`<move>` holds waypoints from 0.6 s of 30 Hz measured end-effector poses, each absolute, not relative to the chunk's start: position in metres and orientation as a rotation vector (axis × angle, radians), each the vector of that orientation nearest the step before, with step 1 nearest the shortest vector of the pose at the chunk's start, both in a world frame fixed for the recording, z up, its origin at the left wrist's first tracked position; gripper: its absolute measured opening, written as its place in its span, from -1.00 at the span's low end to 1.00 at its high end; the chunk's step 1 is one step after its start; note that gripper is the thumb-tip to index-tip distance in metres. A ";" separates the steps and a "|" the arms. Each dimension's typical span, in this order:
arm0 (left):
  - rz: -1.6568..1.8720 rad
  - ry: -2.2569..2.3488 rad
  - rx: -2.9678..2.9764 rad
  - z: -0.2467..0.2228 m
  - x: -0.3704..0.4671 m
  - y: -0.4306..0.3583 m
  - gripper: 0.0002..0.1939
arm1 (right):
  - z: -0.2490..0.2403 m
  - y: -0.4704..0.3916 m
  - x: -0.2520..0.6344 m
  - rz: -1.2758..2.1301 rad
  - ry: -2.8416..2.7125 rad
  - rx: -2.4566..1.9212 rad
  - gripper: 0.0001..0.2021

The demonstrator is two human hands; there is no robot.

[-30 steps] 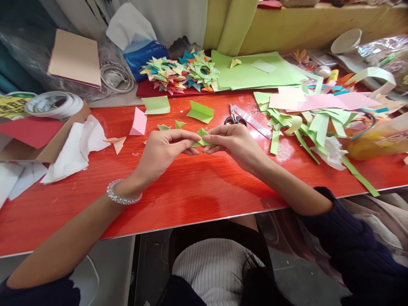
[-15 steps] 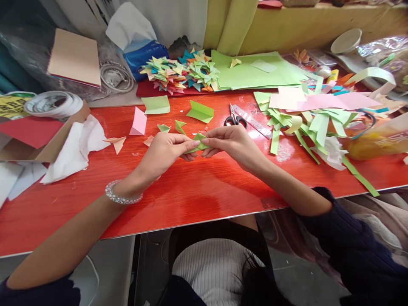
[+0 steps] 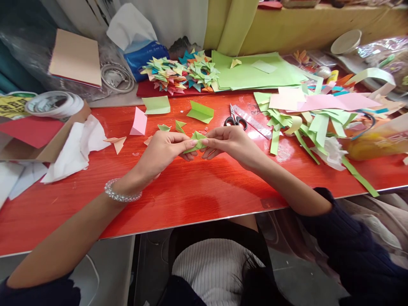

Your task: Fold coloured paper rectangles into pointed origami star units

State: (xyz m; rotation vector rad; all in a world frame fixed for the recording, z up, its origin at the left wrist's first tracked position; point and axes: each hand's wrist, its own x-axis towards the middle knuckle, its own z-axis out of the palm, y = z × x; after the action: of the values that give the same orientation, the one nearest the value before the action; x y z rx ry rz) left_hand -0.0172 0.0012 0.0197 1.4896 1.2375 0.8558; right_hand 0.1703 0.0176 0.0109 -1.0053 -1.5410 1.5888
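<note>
A small folded piece of light green paper (image 3: pixel 198 139) is held above the red table between both hands. My left hand (image 3: pixel 167 148) pinches its left side between thumb and fingers. On the right side, the thumb and fingertips of my right hand (image 3: pixel 228 142) close on it. Just beyond the hands lie small green folded pieces (image 3: pixel 179 126) and a creased green paper (image 3: pixel 200 111). A pink folded paper (image 3: pixel 138 121) and a flat green paper (image 3: pixel 156 105) lie farther left. Black-handled scissors (image 3: pixel 236 120) rest beyond my right hand, beside a clear ruler (image 3: pixel 251 121).
Spiky folded-paper models (image 3: pixel 165 74) and green sheets (image 3: pixel 255 72) stand at the back. Paper strips (image 3: pixel 318 121) pile up on the right near a plastic cup (image 3: pixel 376 138). At left are tape rolls (image 3: pixel 52 103), a cardboard box (image 3: pixel 41 148) and crumpled tissue (image 3: pixel 75 148).
The green paper has tilted slightly between my fingers, and a pointed fold shows more at its top. Both hands keep nearly the same place and grip.
</note>
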 end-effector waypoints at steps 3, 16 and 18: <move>0.745 1.235 1.553 0.023 -0.018 0.003 -0.82 | 0.010 0.016 0.169 1.573 -1.542 -1.016 -0.70; 0.759 1.211 1.497 0.019 -0.014 0.000 -0.82 | 0.006 0.016 0.169 1.327 -1.696 -0.989 -0.67; 0.868 1.222 1.441 0.019 -0.012 -0.001 -0.84 | 0.006 0.016 0.168 1.383 -1.664 -0.997 -0.65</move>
State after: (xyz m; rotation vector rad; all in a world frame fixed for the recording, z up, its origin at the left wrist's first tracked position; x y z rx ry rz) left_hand -0.0118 -0.0010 0.0191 1.4410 1.2220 0.8676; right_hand 0.1680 0.0161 0.0061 -0.9965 -1.6640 1.3833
